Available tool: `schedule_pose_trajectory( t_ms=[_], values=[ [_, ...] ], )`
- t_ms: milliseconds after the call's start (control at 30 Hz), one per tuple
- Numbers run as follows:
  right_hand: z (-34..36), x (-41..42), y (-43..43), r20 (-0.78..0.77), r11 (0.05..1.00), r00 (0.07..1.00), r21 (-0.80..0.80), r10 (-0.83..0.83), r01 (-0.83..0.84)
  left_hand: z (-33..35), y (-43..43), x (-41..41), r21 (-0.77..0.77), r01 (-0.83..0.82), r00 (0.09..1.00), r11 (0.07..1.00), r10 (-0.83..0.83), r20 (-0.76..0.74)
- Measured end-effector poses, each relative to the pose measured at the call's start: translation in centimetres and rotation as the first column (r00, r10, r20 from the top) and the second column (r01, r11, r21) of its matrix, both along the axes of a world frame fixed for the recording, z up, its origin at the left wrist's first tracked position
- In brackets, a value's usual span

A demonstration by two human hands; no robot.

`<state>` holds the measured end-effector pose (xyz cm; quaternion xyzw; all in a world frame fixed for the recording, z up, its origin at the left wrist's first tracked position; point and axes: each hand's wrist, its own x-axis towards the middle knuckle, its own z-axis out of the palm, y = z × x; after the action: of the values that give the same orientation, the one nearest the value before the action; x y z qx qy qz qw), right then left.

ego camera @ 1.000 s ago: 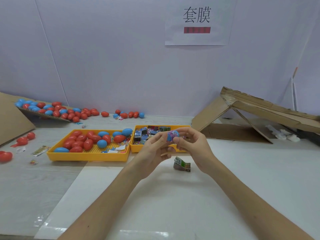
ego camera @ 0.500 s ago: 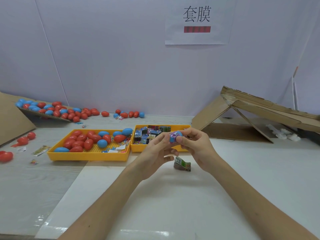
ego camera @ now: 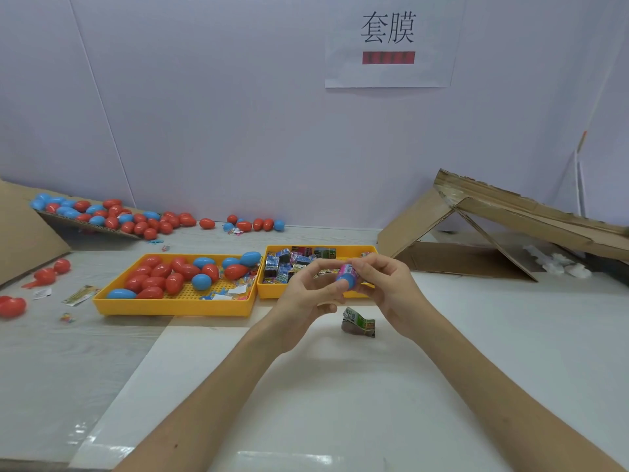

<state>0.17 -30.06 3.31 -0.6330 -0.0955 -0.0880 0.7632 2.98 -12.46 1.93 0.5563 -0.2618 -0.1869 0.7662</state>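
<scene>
The right hand (ego camera: 391,287) pinches a small blue plastic egg (ego camera: 344,281) between thumb and curled fingers, gripping the end already covered by a pink printed film sleeve (ego camera: 348,270). The left hand (ego camera: 306,296) curls in from the other side, its fingertips on the bare blue tip. This looks like a 2-handed hold, with 1 hand steadying the egg while the other works the sleeve further along. The egg is held in the air just in front of the small yellow plastic tray of folded printed sleeves (ego camera: 270,290), so fresh sleeves are a short reach away.

A crumpled greenish sleeve (ego camera: 359,323) lies on the white sheet (ego camera: 340,386) in front of that tray, below the hands, probably a reject put aside. Touching the tray's left side is the larger yellow tray of red and blue eggs (ego camera: 170,306), the unsleeved stock. More loose eggs (ego camera: 255,224) lie behind the tray along the wall. A leaning brown cardboard flap (ego camera: 493,226) stands to the tray's right.
</scene>
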Motion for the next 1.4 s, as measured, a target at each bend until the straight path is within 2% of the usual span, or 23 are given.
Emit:
schedule_pose_trajectory(
  t_ms=[600,900,1033,1200,1400],
  values=[
    [0.01,0.01,-0.17,-0.002,0.998,0.999,-0.049,0.034,-0.034,0.05,-0.18,0.00,0.008,-0.123,0.992,0.992,0.123,0.017],
    [0.03,0.03,-0.20,0.028,0.991,0.999,-0.133,-0.030,0.034,0.27,-0.11,0.11,-0.080,-0.148,0.987,0.986,0.142,-0.073],
    [-0.06,-0.01,0.05,0.016,0.995,0.999,-0.094,-0.030,0.032,0.11,-0.15,0.20,-0.045,-0.185,0.983,0.982,0.184,-0.020],
    [-0.40,0.20,0.09,-0.009,0.992,0.999,-0.117,-0.038,0.037,-0.04,-0.23,0.21,0.024,-0.201,0.978,0.979,0.199,0.054],
    [-0.46,0.32,-0.17,-0.010,0.998,1.000,-0.054,-0.012,0.012,-0.12,-0.26,0.23,0.031,-0.210,0.976,0.977,0.207,0.066]
  ],
)
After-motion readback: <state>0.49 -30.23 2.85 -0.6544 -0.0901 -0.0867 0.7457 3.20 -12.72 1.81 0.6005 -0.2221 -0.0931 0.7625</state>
